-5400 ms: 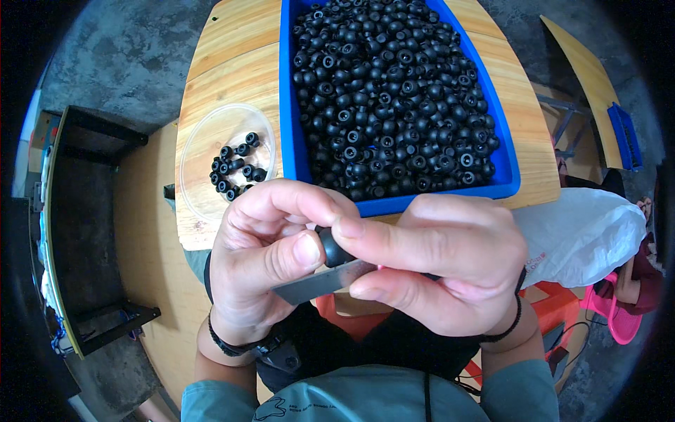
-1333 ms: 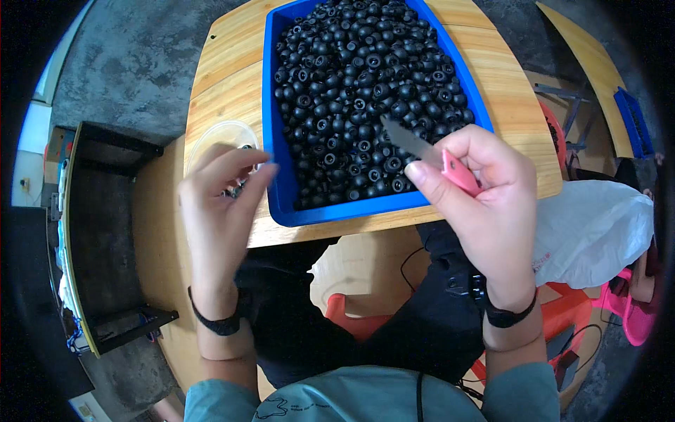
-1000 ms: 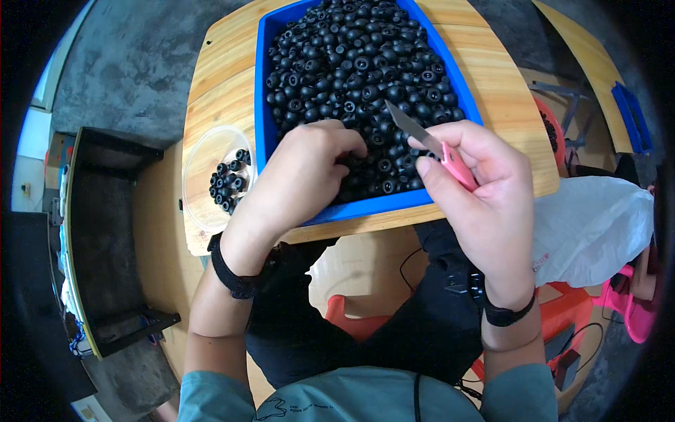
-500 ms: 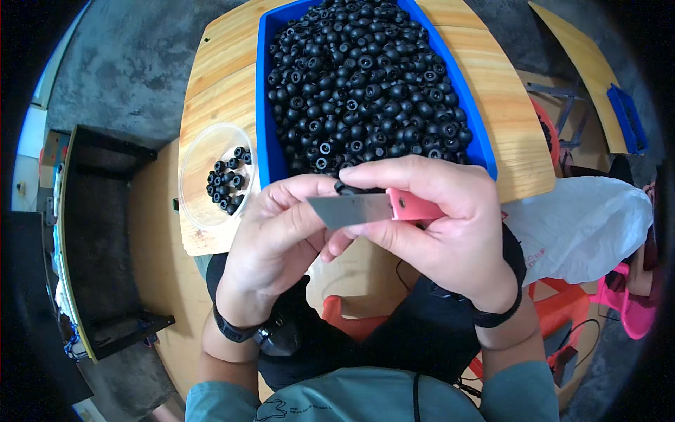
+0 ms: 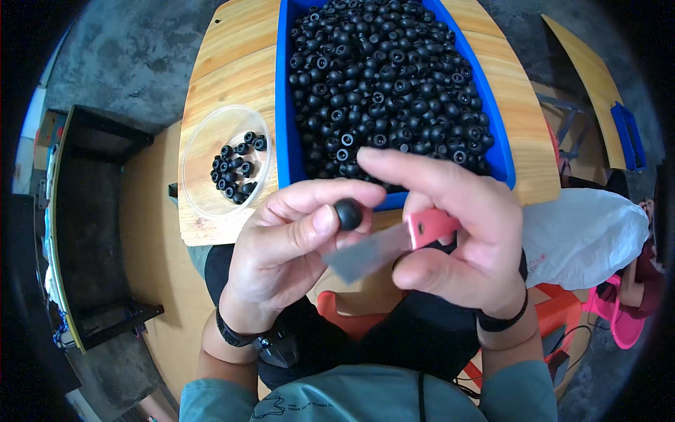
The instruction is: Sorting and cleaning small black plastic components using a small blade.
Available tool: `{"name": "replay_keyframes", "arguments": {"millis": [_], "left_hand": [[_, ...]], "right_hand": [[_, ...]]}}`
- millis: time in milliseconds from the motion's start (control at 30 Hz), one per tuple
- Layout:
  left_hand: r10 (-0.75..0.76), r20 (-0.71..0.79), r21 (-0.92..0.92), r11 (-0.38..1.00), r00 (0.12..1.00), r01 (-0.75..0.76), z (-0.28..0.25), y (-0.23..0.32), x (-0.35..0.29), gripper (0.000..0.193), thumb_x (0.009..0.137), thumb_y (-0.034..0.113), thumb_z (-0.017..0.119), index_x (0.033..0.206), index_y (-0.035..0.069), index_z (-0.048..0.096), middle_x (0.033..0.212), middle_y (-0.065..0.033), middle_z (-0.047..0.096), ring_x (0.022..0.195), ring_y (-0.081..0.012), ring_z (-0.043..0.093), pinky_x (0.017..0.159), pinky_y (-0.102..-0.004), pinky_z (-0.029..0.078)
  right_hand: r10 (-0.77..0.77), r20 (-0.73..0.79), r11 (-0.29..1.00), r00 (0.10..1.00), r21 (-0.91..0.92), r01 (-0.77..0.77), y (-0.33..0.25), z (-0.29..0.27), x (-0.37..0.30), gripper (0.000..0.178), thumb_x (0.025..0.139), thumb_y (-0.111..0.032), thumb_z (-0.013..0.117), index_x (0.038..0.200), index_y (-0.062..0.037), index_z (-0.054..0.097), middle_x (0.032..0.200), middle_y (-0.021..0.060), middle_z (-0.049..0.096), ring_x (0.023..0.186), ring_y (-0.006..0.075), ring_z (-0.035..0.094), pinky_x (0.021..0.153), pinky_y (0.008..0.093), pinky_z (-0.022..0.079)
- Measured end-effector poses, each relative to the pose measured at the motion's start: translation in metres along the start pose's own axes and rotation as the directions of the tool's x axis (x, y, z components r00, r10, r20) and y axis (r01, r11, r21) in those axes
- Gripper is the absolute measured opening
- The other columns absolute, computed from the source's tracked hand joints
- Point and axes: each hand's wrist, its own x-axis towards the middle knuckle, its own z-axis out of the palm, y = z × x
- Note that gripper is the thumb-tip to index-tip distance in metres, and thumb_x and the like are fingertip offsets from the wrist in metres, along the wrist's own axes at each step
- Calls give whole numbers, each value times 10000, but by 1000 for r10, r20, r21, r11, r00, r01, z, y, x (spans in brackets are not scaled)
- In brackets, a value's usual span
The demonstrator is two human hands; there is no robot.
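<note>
Got one black ball-shaped piece (image 5: pixel 348 215) pinched between thumb and forefinger of the left hand (image 5: pixel 278 243), round face up, just off the 7 o'clock end of the blue bin (image 5: pixel 285 105). Snug pinch, no visible slack. Now see the right hand (image 5: pixel 478 243) at 3 to 4 o'clock: closed around a pink-handled knife (image 5: pixel 391 247), thumb and forefinger spread wide. Can't tell which fingers carry the handle. Note blade aimed at 8 o'clock, apart from the piece in this view — blurred, so can't make out the sharp edge. Suggest steadying the right thumb before any contact, and keeping left fingertips off the blade line. Probably prone to rolling — pinch across the widest part. Further out: bin at 1 o'clock, heaped with like pieces (image 5: pixel 387 84); clear round dish (image 5: pixel 202 144) at 10 o'clock holding a few more; both on the wooden table (image 5: pixel 235 70).
</note>
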Motion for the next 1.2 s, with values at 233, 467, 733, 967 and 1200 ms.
{"name": "replay_keyframes", "arguments": {"millis": [233, 467, 733, 967, 1200], "left_hand": [[17, 139, -137, 991, 990, 2, -12, 1, 0, 262, 811, 147, 599, 1010, 8, 500, 868, -68, 565, 781, -126, 557, 719, -251, 462], [74, 186, -165, 985, 980, -43, -11, 0, -1, 228, 775, 106, 631, 947, 14, 511, 924, -102, 574, 861, -170, 577, 774, -284, 470], [106, 153, -127, 988, 983, -86, -10, 0, -4, 212, 757, 80, 644, 920, 8, 531, 921, -122, 572, 846, -175, 575, 760, -280, 471], [203, 176, -14, 979, 963, -204, -10, 2, -6, 181, 736, 42, 657, 882, -4, 560, 882, -142, 569, 779, -164, 574, 705, -256, 477], [211, 111, -60, 977, 971, -206, -8, -3, -6, 175, 749, 39, 646, 889, -10, 553, 875, -144, 567, 742, -172, 582, 671, -261, 489]], "right_hand": [[-184, 20, 962, 983, -203, 184, 2, 12, 3, 410, 698, -234, 706, 1031, -14, 610, 575, 49, 573, 453, 130, 531, 414, 218, 366], [-214, -39, 970, 976, -124, 208, 3, 16, 3, 343, 702, -224, 700, 979, -31, 642, 539, 49, 545, 419, 135, 497, 388, 230, 348], [-178, -42, 982, 983, -77, 174, 1, 17, 1, 333, 708, -225, 698, 976, -33, 648, 526, 49, 537, 414, 130, 486, 386, 233, 344], [-164, -63, 987, 985, -14, 163, -2, 19, 0, 311, 679, -185, 723, 945, -36, 663, 545, 49, 554, 424, 126, 488, 396, 227, 344], [-96, -4, 994, 995, 61, 96, -3, 17, 1, 321, 693, -161, 717, 969, -13, 648, 595, 70, 584, 461, 122, 504, 418, 218, 355]]}}
